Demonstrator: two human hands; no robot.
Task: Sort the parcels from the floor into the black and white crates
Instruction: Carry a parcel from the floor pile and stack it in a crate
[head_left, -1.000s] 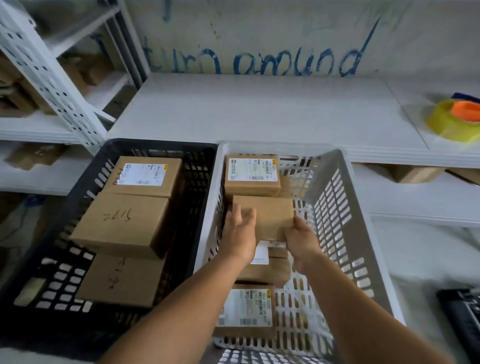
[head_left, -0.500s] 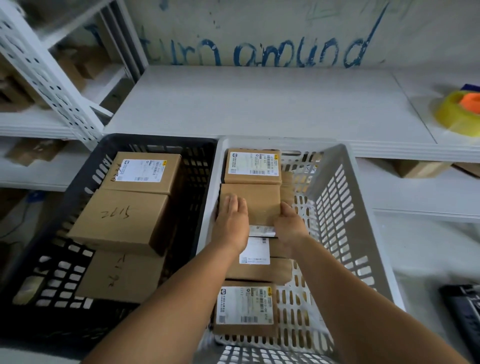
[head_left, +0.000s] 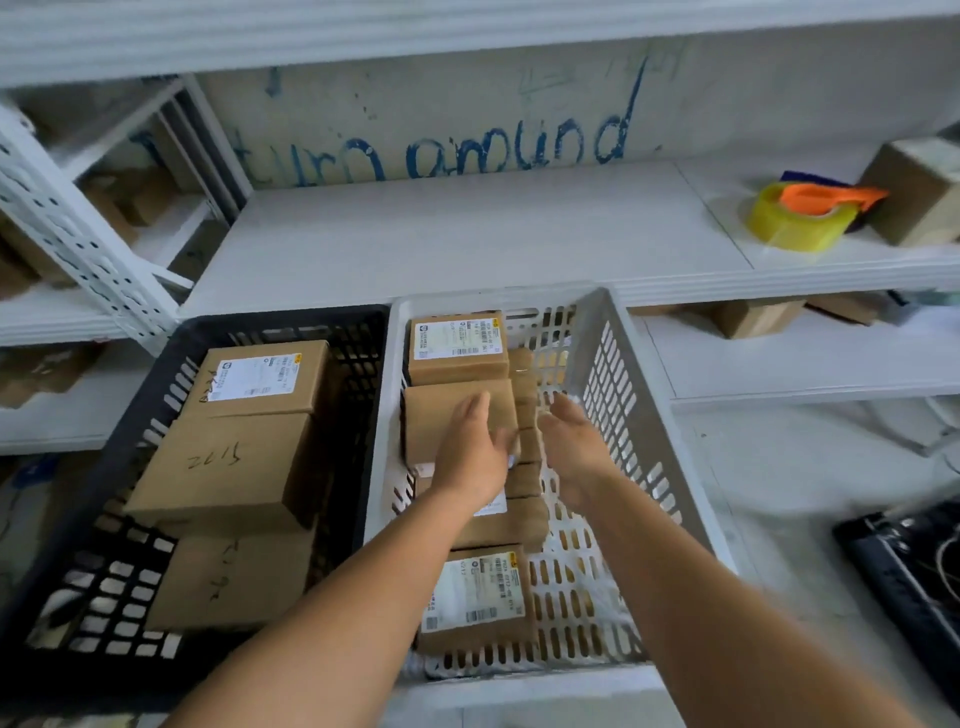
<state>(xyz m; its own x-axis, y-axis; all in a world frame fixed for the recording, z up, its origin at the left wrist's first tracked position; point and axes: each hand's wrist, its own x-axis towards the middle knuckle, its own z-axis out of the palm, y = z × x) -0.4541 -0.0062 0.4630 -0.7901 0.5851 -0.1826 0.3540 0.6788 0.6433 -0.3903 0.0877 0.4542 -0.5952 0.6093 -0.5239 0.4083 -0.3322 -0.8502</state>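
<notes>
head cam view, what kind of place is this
Probably a parcel stockroom or small warehouse: labelled cardboard parcels sit sorted in a black crate and a white crate, white metal shelving holds more boxes, and a roll of packing tape lies there.

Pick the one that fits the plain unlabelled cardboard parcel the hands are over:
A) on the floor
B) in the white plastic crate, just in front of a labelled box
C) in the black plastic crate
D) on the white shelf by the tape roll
B: the plain unlabelled cardboard parcel lies inside the white slotted plastic crate, right in front of the labelled cardboard box, with the left hand resting on it and the right hand open beside it.
</notes>
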